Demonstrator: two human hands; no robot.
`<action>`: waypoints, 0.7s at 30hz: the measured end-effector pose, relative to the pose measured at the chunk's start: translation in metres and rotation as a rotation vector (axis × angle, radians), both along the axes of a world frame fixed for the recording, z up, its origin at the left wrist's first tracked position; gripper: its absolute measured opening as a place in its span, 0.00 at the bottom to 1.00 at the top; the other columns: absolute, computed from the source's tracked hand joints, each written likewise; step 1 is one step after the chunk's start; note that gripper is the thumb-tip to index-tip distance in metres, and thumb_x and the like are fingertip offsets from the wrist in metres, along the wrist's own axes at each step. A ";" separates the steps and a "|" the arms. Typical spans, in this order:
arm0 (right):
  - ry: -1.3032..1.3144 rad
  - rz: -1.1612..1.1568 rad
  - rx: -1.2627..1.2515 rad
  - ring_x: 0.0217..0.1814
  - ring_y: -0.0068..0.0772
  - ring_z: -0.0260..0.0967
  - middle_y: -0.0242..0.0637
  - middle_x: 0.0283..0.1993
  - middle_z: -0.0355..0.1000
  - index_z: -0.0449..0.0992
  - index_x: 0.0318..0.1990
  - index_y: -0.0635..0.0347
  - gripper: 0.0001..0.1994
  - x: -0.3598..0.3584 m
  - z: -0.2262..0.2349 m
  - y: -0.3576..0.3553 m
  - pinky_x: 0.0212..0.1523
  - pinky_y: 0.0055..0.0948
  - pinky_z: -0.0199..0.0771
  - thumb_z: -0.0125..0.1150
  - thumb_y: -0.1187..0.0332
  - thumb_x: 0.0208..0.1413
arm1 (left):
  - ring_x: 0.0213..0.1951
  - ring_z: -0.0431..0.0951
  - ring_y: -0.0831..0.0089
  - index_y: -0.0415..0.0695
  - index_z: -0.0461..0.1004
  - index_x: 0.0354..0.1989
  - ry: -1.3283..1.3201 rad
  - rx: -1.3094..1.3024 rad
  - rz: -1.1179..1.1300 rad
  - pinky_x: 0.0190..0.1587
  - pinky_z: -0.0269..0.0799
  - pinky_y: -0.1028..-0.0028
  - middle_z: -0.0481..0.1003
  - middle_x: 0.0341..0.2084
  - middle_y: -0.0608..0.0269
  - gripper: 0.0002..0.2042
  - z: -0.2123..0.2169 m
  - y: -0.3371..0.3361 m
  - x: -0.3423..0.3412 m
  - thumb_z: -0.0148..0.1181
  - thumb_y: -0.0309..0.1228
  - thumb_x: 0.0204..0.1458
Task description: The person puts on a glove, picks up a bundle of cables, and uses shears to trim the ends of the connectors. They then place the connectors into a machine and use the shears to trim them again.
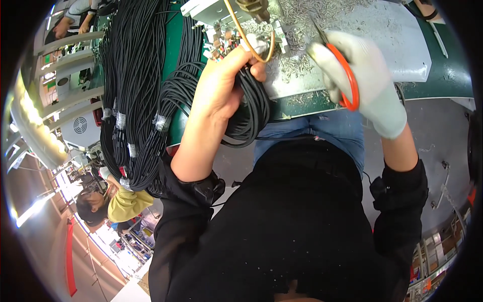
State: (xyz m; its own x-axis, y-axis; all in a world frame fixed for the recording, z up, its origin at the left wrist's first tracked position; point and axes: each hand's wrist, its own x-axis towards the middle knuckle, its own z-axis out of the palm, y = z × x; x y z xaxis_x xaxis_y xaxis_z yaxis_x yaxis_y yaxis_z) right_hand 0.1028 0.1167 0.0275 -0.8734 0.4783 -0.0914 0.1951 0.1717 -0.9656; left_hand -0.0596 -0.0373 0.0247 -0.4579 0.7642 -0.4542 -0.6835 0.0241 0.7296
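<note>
My bare left hand [219,85] is closed round a looped bundle of black cables [254,108]. Stripped wire ends in several colours [221,45] stick out above its fingers, beside a small metal machine [214,11] with a bent copper-coloured tube [239,25]. A white glove covers my right hand [370,73], which grips orange-handled scissors [354,83]. Their narrow blades point up and left over the worktop, apart from the cables. Part of the left fingers is hidden behind the bundle and the tube.
Small metallic clippings [297,43] litter a pale sheet [412,65] on the green table [302,106]. Thick bundles of black cable [136,65] hang at the left. A white stick-like item [440,40] lies at the right. Co-workers, one in a yellow top [126,206], are farther left.
</note>
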 end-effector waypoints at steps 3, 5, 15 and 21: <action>-0.007 0.040 -0.192 0.14 0.20 0.63 0.32 0.15 0.63 0.69 0.23 0.61 0.14 -0.025 0.003 0.009 0.16 0.22 0.61 0.56 0.63 0.57 | 0.22 0.69 0.78 0.38 0.70 0.35 0.147 -0.046 -0.088 0.26 0.66 0.77 0.70 0.22 0.66 0.06 -0.002 0.014 -0.013 0.58 0.25 0.51; -0.026 0.073 -0.272 0.14 0.18 0.64 0.29 0.16 0.64 0.68 0.24 0.60 0.15 -0.036 0.004 0.014 0.16 0.19 0.62 0.56 0.59 0.57 | 0.22 0.69 0.78 0.38 0.70 0.35 0.132 -0.015 -0.125 0.26 0.66 0.77 0.70 0.23 0.66 0.06 -0.005 0.017 -0.017 0.58 0.25 0.51; -0.119 0.152 -0.187 0.14 0.18 0.64 0.30 0.16 0.65 0.69 0.25 0.63 0.16 -0.037 0.008 0.019 0.15 0.19 0.63 0.59 0.59 0.54 | 0.24 0.70 0.78 0.37 0.70 0.37 0.080 -0.037 -0.120 0.28 0.66 0.78 0.72 0.24 0.65 0.07 -0.012 0.009 -0.019 0.60 0.23 0.51; -0.046 0.108 -0.285 0.16 0.19 0.65 0.31 0.17 0.65 0.71 0.26 0.65 0.14 -0.040 0.012 0.021 0.16 0.20 0.64 0.58 0.60 0.53 | 0.24 0.72 0.78 0.38 0.72 0.37 0.181 -0.005 -0.166 0.28 0.68 0.79 0.73 0.24 0.65 0.09 -0.005 0.018 -0.015 0.62 0.24 0.49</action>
State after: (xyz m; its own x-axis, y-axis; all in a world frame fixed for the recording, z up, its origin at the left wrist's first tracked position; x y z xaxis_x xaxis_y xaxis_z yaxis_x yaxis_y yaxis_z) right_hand 0.0631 0.1378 0.0391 -0.9095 0.3328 -0.2491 0.2350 -0.0827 -0.9685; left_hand -0.0748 -0.0198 0.0198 -0.4005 0.8337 -0.3801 -0.5283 0.1288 0.8392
